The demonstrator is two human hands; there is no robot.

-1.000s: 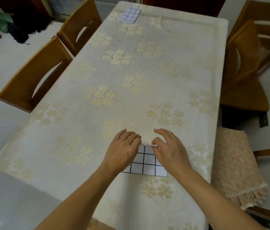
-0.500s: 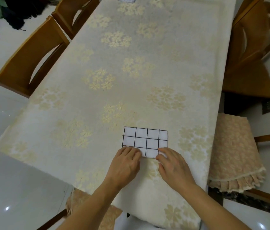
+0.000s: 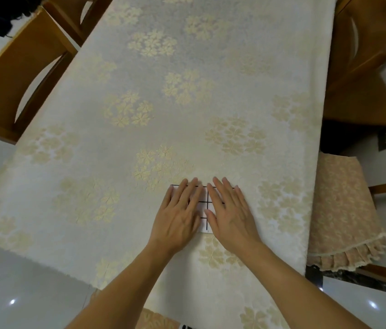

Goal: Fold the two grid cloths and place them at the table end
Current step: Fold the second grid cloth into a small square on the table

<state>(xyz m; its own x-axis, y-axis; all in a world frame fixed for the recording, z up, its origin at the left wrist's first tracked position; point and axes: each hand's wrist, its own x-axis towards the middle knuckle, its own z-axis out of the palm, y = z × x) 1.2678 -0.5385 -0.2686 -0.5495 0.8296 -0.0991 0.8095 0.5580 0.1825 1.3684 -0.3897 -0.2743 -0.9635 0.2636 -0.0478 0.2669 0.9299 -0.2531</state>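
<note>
A white cloth with a black grid (image 3: 205, 210) lies folded into a small rectangle on the near part of the table (image 3: 187, 103), which wears a cream flowered tablecloth. My left hand (image 3: 180, 214) lies flat, palm down, on the cloth's left half. My right hand (image 3: 230, 212) lies flat on its right half. Both have fingers stretched out and pointing away from me. Only a narrow strip of the cloth shows between the hands. The other grid cloth is out of view.
Wooden chairs stand along the left side (image 3: 14, 74) and at the back right (image 3: 363, 67). A chair with a beige frilled cover (image 3: 344, 217) sits close to the table's right edge. Glossy white floor lies at the left.
Both hands slid forward from the cloth's near edge onto its top and now press it flat. The view has tipped down, so the far folded cloth has left the frame.
</note>
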